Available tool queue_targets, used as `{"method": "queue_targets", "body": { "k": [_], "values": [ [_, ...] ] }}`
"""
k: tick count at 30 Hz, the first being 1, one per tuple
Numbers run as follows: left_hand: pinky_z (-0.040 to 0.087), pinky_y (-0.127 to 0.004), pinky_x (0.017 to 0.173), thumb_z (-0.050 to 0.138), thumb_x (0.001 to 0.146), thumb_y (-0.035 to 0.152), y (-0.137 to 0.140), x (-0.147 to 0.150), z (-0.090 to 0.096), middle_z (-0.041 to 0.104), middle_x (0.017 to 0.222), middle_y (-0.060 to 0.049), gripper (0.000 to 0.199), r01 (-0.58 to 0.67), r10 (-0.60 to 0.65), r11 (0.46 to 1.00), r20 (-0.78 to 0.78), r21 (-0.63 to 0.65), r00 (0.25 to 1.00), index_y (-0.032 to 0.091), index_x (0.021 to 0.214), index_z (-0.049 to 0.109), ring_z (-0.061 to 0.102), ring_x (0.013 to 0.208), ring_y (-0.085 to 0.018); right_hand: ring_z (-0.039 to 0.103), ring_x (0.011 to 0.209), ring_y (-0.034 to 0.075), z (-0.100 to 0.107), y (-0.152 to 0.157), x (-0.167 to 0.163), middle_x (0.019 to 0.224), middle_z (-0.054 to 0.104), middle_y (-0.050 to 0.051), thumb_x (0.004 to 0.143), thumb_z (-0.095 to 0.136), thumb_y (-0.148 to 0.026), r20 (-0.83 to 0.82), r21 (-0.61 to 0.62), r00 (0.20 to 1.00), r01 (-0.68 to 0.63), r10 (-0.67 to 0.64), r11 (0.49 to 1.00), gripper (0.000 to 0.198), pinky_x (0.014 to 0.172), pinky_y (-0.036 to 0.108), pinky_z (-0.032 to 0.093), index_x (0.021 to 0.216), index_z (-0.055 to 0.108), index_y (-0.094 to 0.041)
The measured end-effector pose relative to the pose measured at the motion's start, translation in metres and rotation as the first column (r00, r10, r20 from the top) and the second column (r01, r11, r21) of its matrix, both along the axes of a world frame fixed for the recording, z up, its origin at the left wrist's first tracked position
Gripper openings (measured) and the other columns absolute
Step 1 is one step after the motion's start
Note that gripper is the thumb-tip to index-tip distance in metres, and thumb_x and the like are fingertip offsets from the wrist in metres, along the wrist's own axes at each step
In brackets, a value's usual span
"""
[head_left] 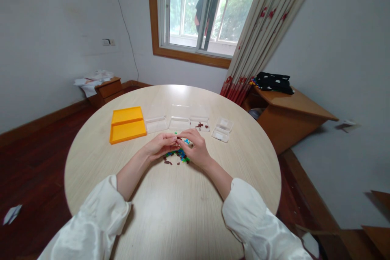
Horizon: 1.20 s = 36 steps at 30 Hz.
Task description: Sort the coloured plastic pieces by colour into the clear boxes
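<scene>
My left hand (161,145) and my right hand (196,146) meet above the middle of the table. Their fingertips are closed around small dark brown toy building bricks (178,138); the fingers partly cover these, so I cannot tell how many there are. Under and between the hands lies a loose pile of tiny blue, green and brown bricks (182,155), partly hidden by the fingers. Several brown bricks (167,162) lie at the pile's near left edge. Beyond my right hand, an open clear box (208,127) contains several brown pieces.
On the round pale table (170,211), an open yellow case (128,122) lies to the left. Clear open boxes (156,125) stand in a row behind the hands. A smaller clear box (220,135) is at the right. A wooden cabinet (283,118) stands past the table's right edge.
</scene>
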State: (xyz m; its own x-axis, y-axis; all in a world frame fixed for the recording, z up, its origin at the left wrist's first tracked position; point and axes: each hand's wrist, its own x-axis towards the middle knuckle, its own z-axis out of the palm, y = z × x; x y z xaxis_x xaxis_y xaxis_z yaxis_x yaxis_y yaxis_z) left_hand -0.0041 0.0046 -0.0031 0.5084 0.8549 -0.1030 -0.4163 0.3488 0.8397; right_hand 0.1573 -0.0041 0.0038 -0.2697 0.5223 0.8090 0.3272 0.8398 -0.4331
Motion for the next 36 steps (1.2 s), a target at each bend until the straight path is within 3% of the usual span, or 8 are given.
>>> {"method": "queue_targets", "body": {
  "k": [19,36],
  "values": [
    [0.049,-0.024,0.073,0.081,0.057,0.020,0.0005,0.0011,0.0016,0.067,0.070,-0.005,0.027,-0.085,0.086,0.996,0.028,-0.034,0.996,0.008,0.079,0.069,0.061,0.067,-0.012,0.059,0.083,0.018,-0.0016,0.0010,0.0017,0.086,0.067,0.005,0.081,0.058,-0.016,0.004,-0.013,1.000,0.021,-0.021,1.000,0.018,0.076,0.034,0.047,0.097,0.064,-0.021],
    [0.049,-0.022,0.069,0.080,0.059,0.025,0.0004,0.0009,-0.0002,0.066,0.066,-0.005,0.026,-0.028,0.028,1.000,-0.015,-0.014,1.000,0.007,0.073,0.068,0.060,0.066,-0.011,0.059,0.081,0.018,-0.0030,0.0020,0.0006,0.082,0.067,0.004,0.082,0.058,-0.018,0.021,-0.029,1.000,0.010,-0.010,1.000,0.010,0.074,0.034,0.047,0.088,0.065,-0.021]
  ]
}}
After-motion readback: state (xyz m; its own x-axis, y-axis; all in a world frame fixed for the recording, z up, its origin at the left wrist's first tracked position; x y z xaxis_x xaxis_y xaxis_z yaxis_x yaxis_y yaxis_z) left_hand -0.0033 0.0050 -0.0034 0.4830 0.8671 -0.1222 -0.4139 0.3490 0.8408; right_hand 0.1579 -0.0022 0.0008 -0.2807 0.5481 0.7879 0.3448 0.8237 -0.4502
